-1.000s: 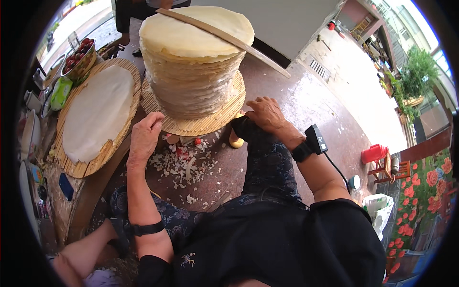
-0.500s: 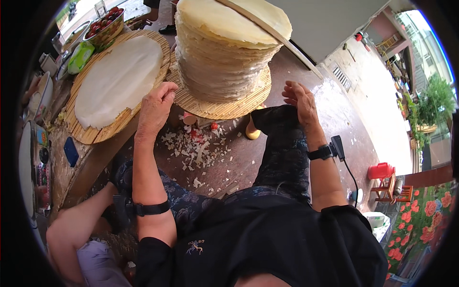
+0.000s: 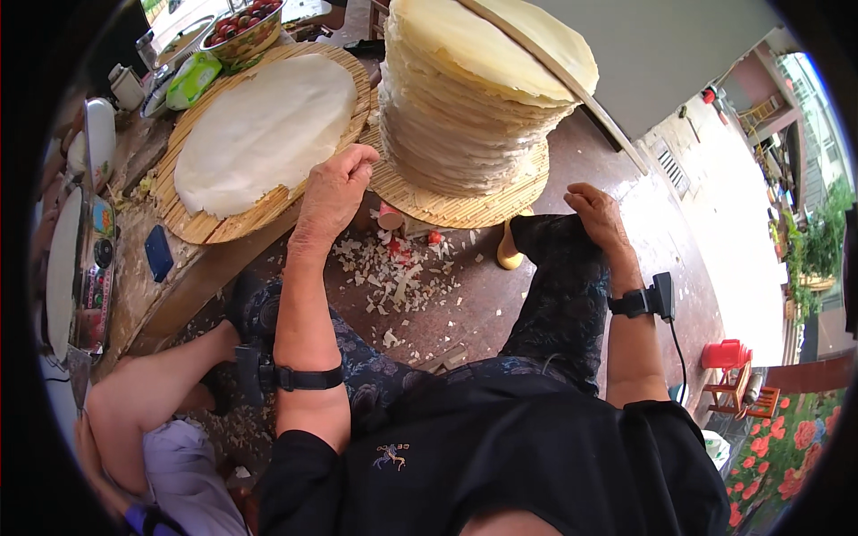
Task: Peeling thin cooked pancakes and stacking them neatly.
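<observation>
A tall stack of thin round flatbreads (image 3: 474,129) stands on a round straw mat (image 3: 456,214) ahead of me, with a flat wooden stick (image 3: 559,71) lying slantwise across its top. To its left, a single pale flatbread (image 3: 268,125) covers most of a second straw mat (image 3: 201,228). My left hand (image 3: 335,188) is raised between the two mats, fingers and thumb curled together, nothing visible in them. Above my right knee hangs my right hand (image 3: 601,219), loosely bent and holding nothing. The stack stands a short way beyond it.
Flatbread scraps (image 3: 393,277) litter the floor below. A bowl (image 3: 255,40) of red fruit and a green packet (image 3: 192,80) stand far left; a blue flat object (image 3: 158,253) lies nearer. Another person's bare knee (image 3: 134,402) is at lower left. A red bucket (image 3: 724,355) stands right.
The whole view has shifted, so things appear farther right. My right hand's fingers have folded in more, and it sits lower by the knee. Another person's hand now shows at lower left.
</observation>
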Tool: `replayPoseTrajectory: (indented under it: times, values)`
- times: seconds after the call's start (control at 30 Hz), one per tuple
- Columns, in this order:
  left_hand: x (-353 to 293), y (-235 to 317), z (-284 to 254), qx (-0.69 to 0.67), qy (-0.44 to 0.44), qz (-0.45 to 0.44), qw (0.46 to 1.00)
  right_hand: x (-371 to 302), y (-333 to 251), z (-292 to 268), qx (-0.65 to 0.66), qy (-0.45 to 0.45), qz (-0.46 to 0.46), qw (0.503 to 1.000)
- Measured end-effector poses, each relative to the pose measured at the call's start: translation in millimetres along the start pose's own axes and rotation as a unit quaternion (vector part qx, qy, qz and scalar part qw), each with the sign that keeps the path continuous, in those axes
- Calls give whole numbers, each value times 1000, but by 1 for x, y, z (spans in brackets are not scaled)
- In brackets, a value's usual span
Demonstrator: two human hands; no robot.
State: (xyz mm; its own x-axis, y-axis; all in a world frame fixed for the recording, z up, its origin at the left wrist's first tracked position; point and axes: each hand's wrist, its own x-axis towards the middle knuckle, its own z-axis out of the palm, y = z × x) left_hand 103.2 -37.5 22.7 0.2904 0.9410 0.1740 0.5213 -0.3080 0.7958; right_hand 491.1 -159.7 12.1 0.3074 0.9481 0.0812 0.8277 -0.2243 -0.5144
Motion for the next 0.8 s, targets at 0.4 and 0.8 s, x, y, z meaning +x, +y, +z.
replayPoseTrajectory:
  times: [0.4, 0.8]
  values:
    - [-3, -8, -35, 2, 89, 28, 996, 0, 19, 3, -85, -3, -13, 996]
    - [4, -29, -49, 2, 168, 1, 986, 12, 13, 9, -189, -36, -6, 981]
